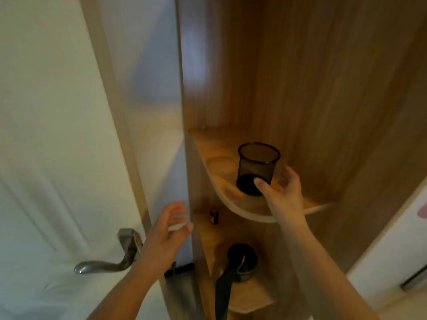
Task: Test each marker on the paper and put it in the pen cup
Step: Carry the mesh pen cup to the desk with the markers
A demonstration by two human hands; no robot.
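Up on the wooden shelf (221, 158), right hand (283, 195) touches pen cup (257, 167).

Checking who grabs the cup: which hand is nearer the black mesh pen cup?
Right. The right hand reaches around the pen cup base on the shelf; the left hand is lower, off to its left.

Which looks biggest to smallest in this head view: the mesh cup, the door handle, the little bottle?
1. Door handle, though it is nearer the camera, so its lead over the cup is unsure.
2. Mesh cup.
3. Little bottle, clearly smallest.
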